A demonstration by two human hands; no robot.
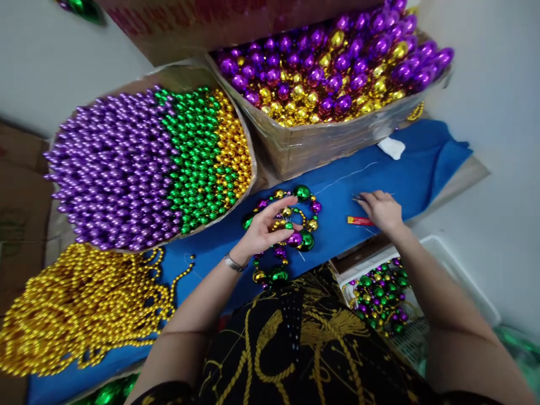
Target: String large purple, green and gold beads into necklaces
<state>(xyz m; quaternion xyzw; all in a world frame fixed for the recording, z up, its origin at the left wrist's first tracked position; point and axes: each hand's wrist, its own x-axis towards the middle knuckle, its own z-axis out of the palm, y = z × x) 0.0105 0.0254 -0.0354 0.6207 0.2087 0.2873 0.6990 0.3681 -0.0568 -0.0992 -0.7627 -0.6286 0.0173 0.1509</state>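
No legible text; red print on cardboard box (177, 22) too blurred to read.

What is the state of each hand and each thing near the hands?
Left hand: open, fingers spread on the bead necklace.
Bead necklace: coiled on the blue cloth.
Right hand: grip on a thin tool, unclear.
Red lighter: lying flat.
Bead box: open, full.
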